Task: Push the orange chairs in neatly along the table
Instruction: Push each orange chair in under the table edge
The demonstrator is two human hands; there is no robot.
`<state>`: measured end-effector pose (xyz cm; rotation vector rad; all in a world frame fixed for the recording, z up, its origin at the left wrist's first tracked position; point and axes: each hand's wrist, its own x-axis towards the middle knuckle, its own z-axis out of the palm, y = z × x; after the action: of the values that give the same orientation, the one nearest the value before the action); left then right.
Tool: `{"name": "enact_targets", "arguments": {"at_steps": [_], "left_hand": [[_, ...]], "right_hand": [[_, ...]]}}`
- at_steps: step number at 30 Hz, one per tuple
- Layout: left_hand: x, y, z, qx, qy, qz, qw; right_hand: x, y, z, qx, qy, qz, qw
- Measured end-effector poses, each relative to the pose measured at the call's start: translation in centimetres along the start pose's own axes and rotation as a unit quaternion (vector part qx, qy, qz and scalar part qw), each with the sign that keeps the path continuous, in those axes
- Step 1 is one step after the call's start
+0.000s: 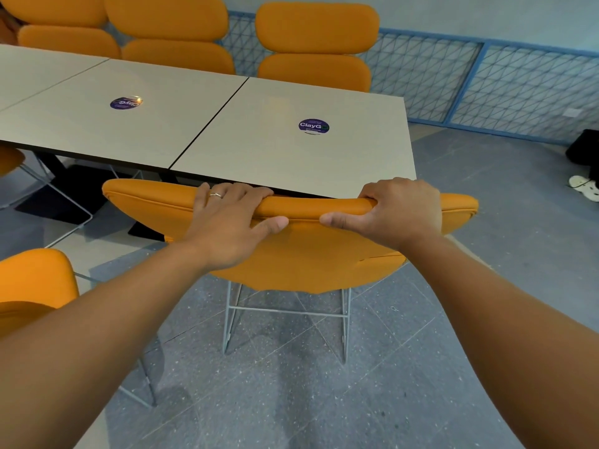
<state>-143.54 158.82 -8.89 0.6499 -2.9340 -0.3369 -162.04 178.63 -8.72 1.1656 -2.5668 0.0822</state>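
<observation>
The chair (308, 254) is being held at the near edge of the table (259, 131), towards its right end, its top rail being gripped by left hand (227, 222) and right hand (395, 212), fingers curled over. Even pressure is being called for, so it is slid in square, not skewed.

Canteen or food-court seating area.
A row of pale square-topped tables (259, 147) stands joined edge to edge, with round purple "ClayGo" stickers (313, 126) at their middles; orange padded chairs on wire legs (316, 27) line both long edges, backed by a blue wire-mesh railing (453, 76).
</observation>
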Motion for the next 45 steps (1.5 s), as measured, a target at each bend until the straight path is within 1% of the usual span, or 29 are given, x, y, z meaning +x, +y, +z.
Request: {"name": "enact_targets", "arguments": {"at_steps": [3,8,12,16,18,19,24,28,34,37,42,45], "left_hand": [[-2.3,-0.3,-0.4,-0.033,0.001,0.015,0.999],[-6.4,-1.5,-2.5,-0.078,-0.009,-0.009,0.997],[-9.9,-3.5,-4.4,-0.088,-0.021,-0.055,0.994],[-13.4,-6.0,-5.5,-0.102,-0.033,-0.068,0.992],[-15.5,-7.1,-6.1,-0.114,-0.032,-0.083,0.990],[-16.5,-7.6,-6.3,-0.118,-0.030,-0.090,0.988],[-22.0,-10.8,-7.0,-0.103,-0.037,-0.111,0.988],[-27.2,-14.6,-7.7,-0.105,-0.035,-0.128,0.986],[-35.5,-21.3,-9.3,-0.116,-0.023,-0.146,0.982],[-40.1,-24.9,-10.6,-0.115,0.006,-0.165,0.979],[-46.5,-31.1,-13.2,-0.132,0.051,-0.186,0.972],[-49.0,-33.9,-14.8,-0.120,0.074,-0.198,0.970]], "right_hand": [[-0.4,-0.2,-0.4,-0.002,-0.020,0.003,1.000],[-1.7,-1.2,-0.8,0.009,-0.053,0.016,0.998],[-3.4,-3.6,-1.3,0.084,-0.047,0.026,0.995],[-5.6,-8.0,-3.0,0.139,-0.041,-0.004,0.989],[-7.1,-11.1,-4.1,0.172,-0.049,-0.026,0.984],[-7.8,-12.6,-4.5,0.186,-0.066,-0.036,0.980],[-11.7,-19.8,-5.5,0.207,-0.192,-0.105,0.953],[-14.9,-25.5,-4.7,0.219,-0.254,-0.136,0.932],[-18.5,-34.9,-5.5,0.252,-0.284,-0.139,0.915],[-20.1,-40.6,-6.4,0.259,-0.292,-0.143,0.910],[-22.0,-49.1,-8.0,0.282,-0.282,-0.152,0.904],[-22.5,-53.3,-9.0,0.297,-0.268,-0.159,0.903]]}}
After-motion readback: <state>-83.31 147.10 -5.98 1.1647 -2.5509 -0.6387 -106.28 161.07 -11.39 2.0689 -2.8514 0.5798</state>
